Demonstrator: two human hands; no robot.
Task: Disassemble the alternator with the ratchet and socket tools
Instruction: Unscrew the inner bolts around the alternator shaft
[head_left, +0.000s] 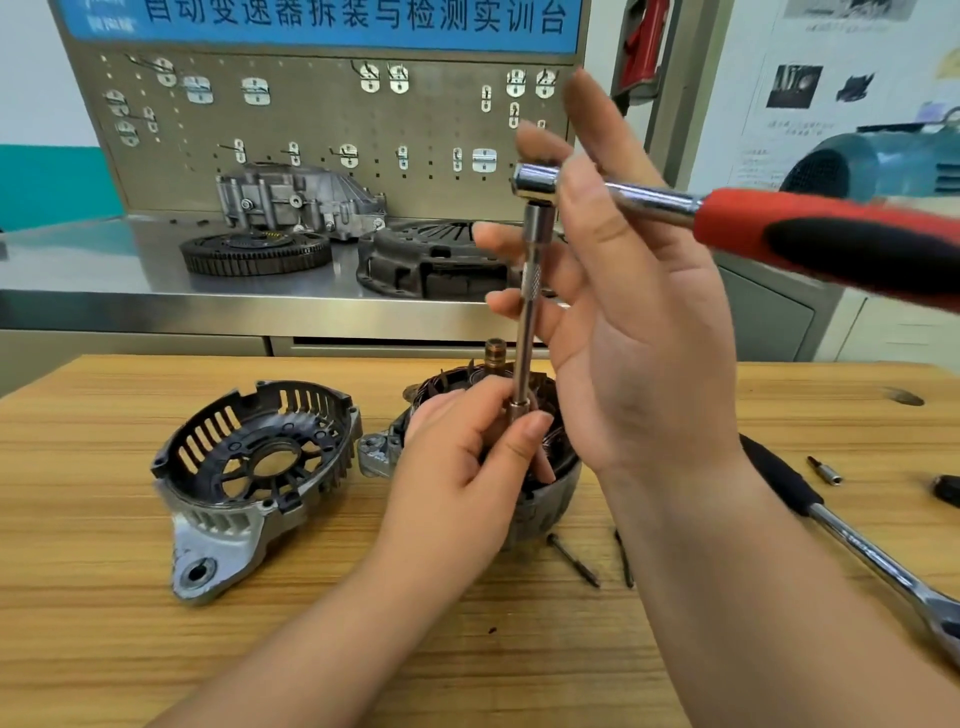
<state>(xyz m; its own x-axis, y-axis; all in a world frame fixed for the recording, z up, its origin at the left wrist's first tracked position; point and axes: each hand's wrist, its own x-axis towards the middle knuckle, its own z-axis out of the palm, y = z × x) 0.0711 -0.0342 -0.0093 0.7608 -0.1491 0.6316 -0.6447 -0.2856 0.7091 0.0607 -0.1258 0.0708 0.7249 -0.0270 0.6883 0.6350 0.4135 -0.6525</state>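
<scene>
On the light wooden desk (156, 649) lie two long dark bolts (574, 561) (623, 558) side by side, just in front of the alternator. To the right lies one chrome ratchet with a black grip (857, 551), and a single small metal bit (826, 470) beyond it. Two bare hands work over the middle. The left hand (457, 467) reaches in from below, thumb and fingers pinching the lower end of a slim chrome extension bar (527, 332) that stands upright over the alternator. The right hand (639, 322) is raised with its palm turned left and its fingers straight and spread. One fingertip rests on the head of a second ratchet with a red and black handle (831, 234), which sits on top of the bar and juts out to the right, blurred. The round grey alternator body (545, 499) stands on the desk under the hands, with copper-brown windings showing inside and a ringed shaft end (494, 353) rising behind the bar. Left of it, just beside, one removed grey slotted end housing (249, 478) lies open side up. Further back, a steel-topped desk (104, 270) carries one toothed ring gear (254, 254), one dark clutch cover (431, 260) and one aluminium casting (301, 202). Behind them is a pegboard with hooks (311, 119).
</scene>
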